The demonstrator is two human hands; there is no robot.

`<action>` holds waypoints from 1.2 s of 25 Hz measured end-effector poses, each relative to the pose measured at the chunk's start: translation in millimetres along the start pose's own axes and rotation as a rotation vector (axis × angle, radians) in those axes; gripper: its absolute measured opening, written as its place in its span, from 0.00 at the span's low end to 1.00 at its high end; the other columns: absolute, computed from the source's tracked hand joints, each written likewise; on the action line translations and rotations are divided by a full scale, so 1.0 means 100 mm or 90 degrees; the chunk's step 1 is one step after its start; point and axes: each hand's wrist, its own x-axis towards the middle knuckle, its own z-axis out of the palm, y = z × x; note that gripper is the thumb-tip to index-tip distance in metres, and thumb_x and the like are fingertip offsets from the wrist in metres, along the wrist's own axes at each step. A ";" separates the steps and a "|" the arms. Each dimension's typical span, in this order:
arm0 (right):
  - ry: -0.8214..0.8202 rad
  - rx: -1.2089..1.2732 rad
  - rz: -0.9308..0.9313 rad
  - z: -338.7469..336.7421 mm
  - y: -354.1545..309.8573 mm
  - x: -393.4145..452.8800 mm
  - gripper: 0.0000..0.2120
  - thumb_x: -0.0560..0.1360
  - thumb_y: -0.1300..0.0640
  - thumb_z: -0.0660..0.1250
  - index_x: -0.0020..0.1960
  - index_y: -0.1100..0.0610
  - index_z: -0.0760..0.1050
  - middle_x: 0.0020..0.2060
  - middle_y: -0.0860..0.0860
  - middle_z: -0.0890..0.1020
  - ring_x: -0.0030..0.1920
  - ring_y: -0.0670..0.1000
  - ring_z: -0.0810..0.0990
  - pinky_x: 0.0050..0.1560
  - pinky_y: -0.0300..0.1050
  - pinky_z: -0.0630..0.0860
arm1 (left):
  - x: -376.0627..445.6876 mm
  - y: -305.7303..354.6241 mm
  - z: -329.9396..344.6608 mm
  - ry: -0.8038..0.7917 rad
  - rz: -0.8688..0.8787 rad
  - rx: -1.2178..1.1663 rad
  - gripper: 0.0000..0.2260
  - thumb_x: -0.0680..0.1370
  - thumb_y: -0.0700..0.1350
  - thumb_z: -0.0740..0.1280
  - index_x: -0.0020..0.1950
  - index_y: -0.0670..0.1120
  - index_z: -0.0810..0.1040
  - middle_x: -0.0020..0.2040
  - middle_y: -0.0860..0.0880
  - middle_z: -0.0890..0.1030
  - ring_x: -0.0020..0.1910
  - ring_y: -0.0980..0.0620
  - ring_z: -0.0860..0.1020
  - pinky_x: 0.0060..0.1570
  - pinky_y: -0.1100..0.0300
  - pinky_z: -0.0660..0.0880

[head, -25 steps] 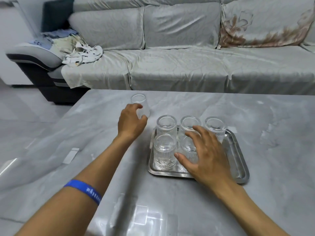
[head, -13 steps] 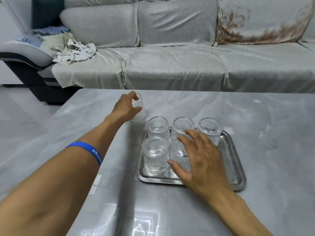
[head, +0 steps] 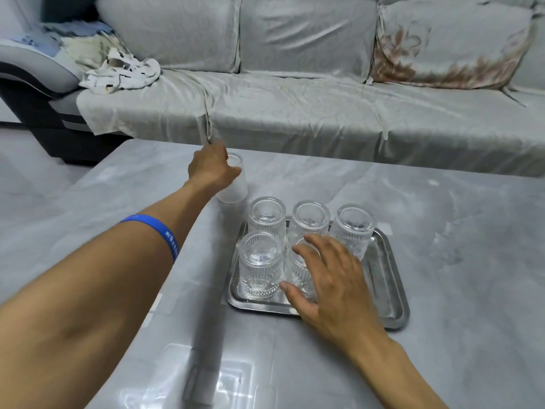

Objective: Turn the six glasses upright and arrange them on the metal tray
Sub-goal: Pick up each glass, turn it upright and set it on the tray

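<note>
— Under the right hand (head: 333,286), what sits?
— A metal tray (head: 389,278) with five ribbed glasses (head: 259,267); the fingers hang spread over the near middle one, whether touching I cannot tell.
— And beyond the left hand (head: 211,169)?
— It wraps a frosted glass (head: 234,187), tilted, just past the tray's far left corner on the grey table (head: 457,231).

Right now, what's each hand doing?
Left hand: closed around the frosted glass beyond the metal tray.
Right hand: open, fingers spread over the front-middle glass, not clearly gripping it.
</note>
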 end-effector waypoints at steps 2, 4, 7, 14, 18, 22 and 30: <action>-0.001 0.005 -0.006 -0.01 0.01 0.01 0.26 0.72 0.38 0.63 0.64 0.52 0.76 0.65 0.52 0.77 0.68 0.57 0.73 0.64 0.57 0.73 | 0.07 -0.03 0.03 -0.059 -0.020 -0.070 0.24 0.69 0.52 0.73 0.61 0.45 0.71 0.60 0.42 0.77 0.57 0.39 0.76 0.47 0.52 0.71; -0.007 0.014 -0.008 -0.03 0.02 0.04 0.25 0.72 0.39 0.64 0.64 0.52 0.76 0.64 0.51 0.78 0.67 0.57 0.74 0.63 0.58 0.74 | 0.03 -0.09 0.10 -0.075 -0.037 -0.118 0.27 0.69 0.52 0.74 0.64 0.47 0.70 0.63 0.42 0.74 0.59 0.39 0.75 0.50 0.52 0.71; -0.026 0.044 0.002 -0.08 0.01 0.09 0.24 0.72 0.40 0.66 0.63 0.52 0.77 0.64 0.50 0.78 0.66 0.56 0.74 0.63 0.56 0.72 | -0.15 -0.11 0.04 0.009 -0.047 -0.154 0.28 0.65 0.52 0.77 0.61 0.49 0.71 0.61 0.44 0.75 0.57 0.41 0.76 0.50 0.52 0.72; 0.161 0.333 0.147 -0.55 -0.02 0.10 0.36 0.71 0.49 0.75 0.73 0.47 0.63 0.67 0.44 0.74 0.63 0.44 0.75 0.60 0.41 0.74 | -1.10 0.78 -0.98 0.076 0.265 -0.372 0.29 0.59 0.52 0.79 0.55 0.51 0.72 0.50 0.54 0.79 0.48 0.57 0.77 0.45 0.59 0.77; 0.269 0.389 0.157 -0.86 -0.04 -0.02 0.42 0.65 0.45 0.78 0.73 0.44 0.62 0.67 0.43 0.75 0.64 0.47 0.77 0.60 0.46 0.76 | -1.99 1.28 -1.15 -0.080 0.454 -0.409 0.29 0.61 0.52 0.79 0.58 0.52 0.70 0.51 0.57 0.79 0.51 0.61 0.78 0.48 0.64 0.76; 0.301 0.269 0.282 -0.91 0.10 -0.35 0.39 0.57 0.35 0.74 0.65 0.46 0.71 0.55 0.46 0.81 0.55 0.51 0.78 0.51 0.49 0.78 | -2.31 1.23 -0.95 -0.181 0.471 -0.414 0.32 0.67 0.55 0.76 0.68 0.59 0.65 0.64 0.59 0.76 0.62 0.61 0.74 0.59 0.63 0.73; 0.144 0.448 0.459 -0.47 0.41 -0.34 0.33 0.58 0.49 0.81 0.60 0.46 0.73 0.51 0.46 0.83 0.54 0.52 0.81 0.55 0.52 0.78 | -2.15 -0.09 -0.38 -0.052 -0.034 -0.396 0.18 0.74 0.40 0.70 0.62 0.51 0.74 0.59 0.52 0.78 0.60 0.49 0.75 0.50 0.57 0.69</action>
